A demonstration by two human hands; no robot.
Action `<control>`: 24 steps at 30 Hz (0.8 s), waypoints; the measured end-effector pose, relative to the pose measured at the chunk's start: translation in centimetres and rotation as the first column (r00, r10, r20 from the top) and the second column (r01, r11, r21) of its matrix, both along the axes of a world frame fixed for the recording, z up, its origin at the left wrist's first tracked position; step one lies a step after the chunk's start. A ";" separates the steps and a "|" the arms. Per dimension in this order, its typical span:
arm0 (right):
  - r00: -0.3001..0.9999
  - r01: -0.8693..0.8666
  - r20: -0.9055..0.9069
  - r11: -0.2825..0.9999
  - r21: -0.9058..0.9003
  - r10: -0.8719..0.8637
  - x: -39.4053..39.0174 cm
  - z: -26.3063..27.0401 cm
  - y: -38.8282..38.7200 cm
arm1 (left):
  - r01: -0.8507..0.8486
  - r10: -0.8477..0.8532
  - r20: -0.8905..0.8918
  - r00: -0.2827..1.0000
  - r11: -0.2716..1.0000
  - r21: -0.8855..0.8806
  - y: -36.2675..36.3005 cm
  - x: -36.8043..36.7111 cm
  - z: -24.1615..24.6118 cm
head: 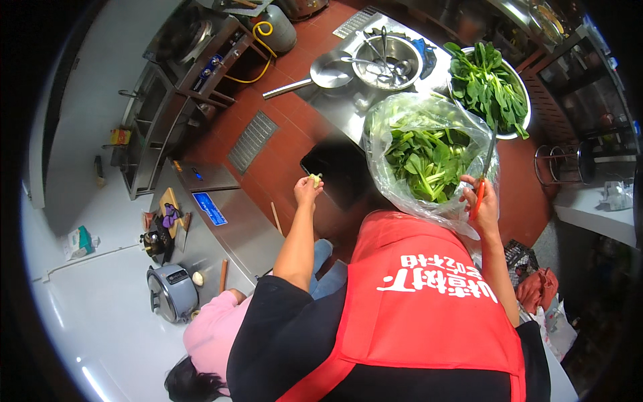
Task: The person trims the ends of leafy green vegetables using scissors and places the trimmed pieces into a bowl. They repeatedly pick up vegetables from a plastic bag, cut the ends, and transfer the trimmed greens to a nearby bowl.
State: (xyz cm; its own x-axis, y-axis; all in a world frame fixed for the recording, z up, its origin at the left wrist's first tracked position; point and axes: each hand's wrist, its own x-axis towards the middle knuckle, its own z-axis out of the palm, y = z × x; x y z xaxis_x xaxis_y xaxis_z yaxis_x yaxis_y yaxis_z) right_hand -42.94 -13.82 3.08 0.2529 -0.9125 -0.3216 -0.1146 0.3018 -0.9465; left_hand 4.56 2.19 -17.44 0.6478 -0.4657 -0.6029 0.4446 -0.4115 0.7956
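Note:
My left hand [306, 192] pinches a small pale-green vegetable scrap [315, 180] at its fingertips. Below it on the floor is a dark, open-looking black container [339, 173], its inside too dark to make out. In my right hand [485, 208] are red-handled scissors [478, 198], blades pointing away from me. Against that hand sits a clear plastic bag [379, 166], its mouth wide open around leafy greens [432, 163]. Beyond the bag, a white-rimmed basin [525, 108] is heaped with more leafy greens [487, 83].
A steel table [331, 108] carries a ladle-like pan [331, 70] and a steel bowl [414, 75] of utensils. On my left a co-worker in a pink top [216, 321] is beside a steel counter [241, 211] with a rice cooker [173, 294]. A floor drain grate [252, 141] lies ahead.

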 end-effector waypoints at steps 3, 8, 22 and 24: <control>0.997 0.018 -0.080 1.000 -0.004 -0.018 -0.1 1.8 0.2 | -0.021 0.028 -0.066 0.997 0.994 0.110 0.3 0.6 -4.5; 0.994 0.019 -0.107 1.000 -0.015 -0.021 -0.2 3.1 0.3 | 0.144 -0.132 -0.058 0.990 0.859 0.491 2.5 0.2 -9.0; 0.992 0.103 -0.067 0.994 -0.020 -0.104 -2.7 2.1 0.3 | 0.603 -0.179 0.772 0.610 0.737 -0.306 -11.0 -19.0 16.1; 0.993 0.108 -0.042 0.994 -0.027 -0.109 -3.0 2.1 0.3 | 0.849 -0.427 0.784 0.451 0.477 -0.228 -14.5 -22.4 16.8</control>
